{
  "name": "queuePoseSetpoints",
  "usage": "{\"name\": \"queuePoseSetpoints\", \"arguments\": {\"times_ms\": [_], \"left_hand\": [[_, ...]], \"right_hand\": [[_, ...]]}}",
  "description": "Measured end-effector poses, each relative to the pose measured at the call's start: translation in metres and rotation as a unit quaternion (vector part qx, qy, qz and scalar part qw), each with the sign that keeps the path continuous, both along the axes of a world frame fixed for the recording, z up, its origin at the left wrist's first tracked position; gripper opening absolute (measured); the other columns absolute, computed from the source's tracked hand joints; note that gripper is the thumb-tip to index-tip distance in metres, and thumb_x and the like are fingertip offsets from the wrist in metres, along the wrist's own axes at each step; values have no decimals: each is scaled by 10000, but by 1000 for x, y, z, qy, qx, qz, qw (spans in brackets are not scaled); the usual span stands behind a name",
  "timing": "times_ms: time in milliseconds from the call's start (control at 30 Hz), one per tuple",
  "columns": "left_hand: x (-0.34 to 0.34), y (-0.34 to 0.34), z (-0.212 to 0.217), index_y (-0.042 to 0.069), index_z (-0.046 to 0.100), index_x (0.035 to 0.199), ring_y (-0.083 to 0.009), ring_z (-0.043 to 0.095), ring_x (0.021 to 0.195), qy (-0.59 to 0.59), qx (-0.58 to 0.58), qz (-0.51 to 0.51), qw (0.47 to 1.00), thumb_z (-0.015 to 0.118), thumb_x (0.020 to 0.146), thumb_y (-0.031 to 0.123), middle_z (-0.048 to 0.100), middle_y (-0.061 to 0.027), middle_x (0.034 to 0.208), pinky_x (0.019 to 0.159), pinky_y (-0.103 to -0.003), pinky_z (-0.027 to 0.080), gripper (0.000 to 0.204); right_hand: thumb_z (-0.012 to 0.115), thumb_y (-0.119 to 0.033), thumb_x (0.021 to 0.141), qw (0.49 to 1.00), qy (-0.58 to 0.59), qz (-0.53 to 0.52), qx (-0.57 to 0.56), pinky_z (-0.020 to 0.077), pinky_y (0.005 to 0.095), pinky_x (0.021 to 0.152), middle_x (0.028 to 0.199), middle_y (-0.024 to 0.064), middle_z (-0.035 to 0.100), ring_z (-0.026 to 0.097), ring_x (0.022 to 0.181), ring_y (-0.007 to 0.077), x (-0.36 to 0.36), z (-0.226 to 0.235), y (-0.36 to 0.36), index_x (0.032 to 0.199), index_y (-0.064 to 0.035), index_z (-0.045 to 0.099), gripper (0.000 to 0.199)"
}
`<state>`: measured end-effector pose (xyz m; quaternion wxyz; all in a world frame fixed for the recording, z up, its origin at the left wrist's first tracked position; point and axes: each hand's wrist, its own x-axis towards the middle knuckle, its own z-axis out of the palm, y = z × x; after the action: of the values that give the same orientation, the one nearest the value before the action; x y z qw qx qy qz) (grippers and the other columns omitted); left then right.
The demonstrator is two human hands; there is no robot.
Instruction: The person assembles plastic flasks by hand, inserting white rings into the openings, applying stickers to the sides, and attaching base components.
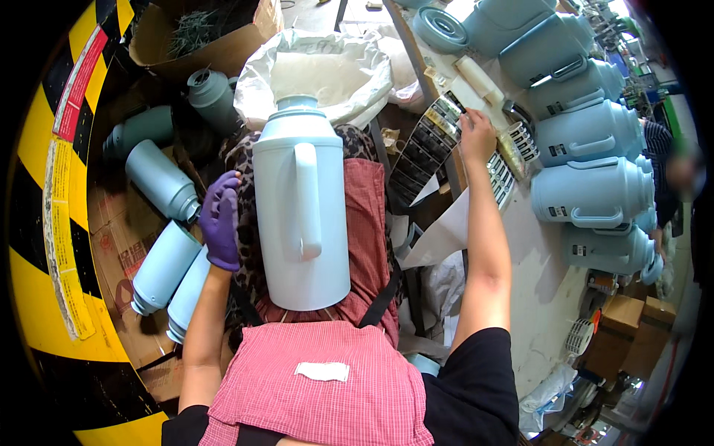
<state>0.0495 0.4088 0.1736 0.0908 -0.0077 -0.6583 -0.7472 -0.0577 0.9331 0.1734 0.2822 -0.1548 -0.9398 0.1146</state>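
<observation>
Gloved left hand (221, 221) steadies pale blue flask (301, 208) on her lap.
Bare right hand (477, 134) pinches label sheets (431, 141) on the bench (543, 297).

Gloved left hand (221, 221) bent, right hand (477, 136) outstretched

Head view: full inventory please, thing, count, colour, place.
Pale blue plastic thermos jug with handle: one, on the lap, upright in the picture.
Finished pale blue jugs: a row of several, on the white table at right.
Pale blue handleless flask bodies: about five, on flattened cardboard at left.
Sheets of dark stickers: several, at the table edge.
White sack: one, beyond the jug.
Brown cardboard box: one, top left.
Red checked apron: one, over the lap.
Left hand: purple glove, against the jug's side.
Right hand: bare, on the stickers.
</observation>
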Motion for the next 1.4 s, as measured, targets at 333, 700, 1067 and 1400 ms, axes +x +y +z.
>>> {"name": "queuePoseSetpoints", "arguments": {"times_ms": [333, 700, 1067, 1400], "left_hand": [[67, 8, 1, -42, 664, 1155, -309, 572, 1238, 86, -207, -19, 974, 549, 1009, 190, 593, -205, 1335, 1073, -394, 424, 297], [109, 26, 9, 32, 418, 1423, -470, 289, 1481, 314, -392, -207, 840, 702, 828, 635, 393, -250, 1548, 1205, -603, 203, 894], [119, 21, 6, 227, 557, 1380, -440, 255, 1507, 312, -365, -195, 855, 810, 805, 374, 375, -191, 1580, 1222, -589, 177, 645], [116, 27, 5, 406, 682, 1221, -407, 238, 1508, 304, -426, -187, 831, 817, 783, 374, 390, -84, 1562, 1232, -599, 141, 459]], "right_hand": [[722, -203, 891, 993, 78, 74, -48, 498, 374, 935, 1091, 84, 725, 665, 1034, 261, 25, 11, -2, 995, -96, 775, 159], [787, 61, 804, 633, -359, 261, -635, 600, 270, 752, 895, 59, 686, 713, 841, 140, 210, 127, -206, 1190, 15, 601, 431], [743, 65, 841, 620, -415, 292, -598, 574, 267, 776, 881, 84, 707, 721, 854, 135, 204, 98, -251, 977, 17, 575, 221], [842, -103, 796, 765, -283, 250, -521, 530, 278, 754, 923, 25, 676, 657, 847, 114, 222, 59, -227, 992, -12, 653, 287]]}}
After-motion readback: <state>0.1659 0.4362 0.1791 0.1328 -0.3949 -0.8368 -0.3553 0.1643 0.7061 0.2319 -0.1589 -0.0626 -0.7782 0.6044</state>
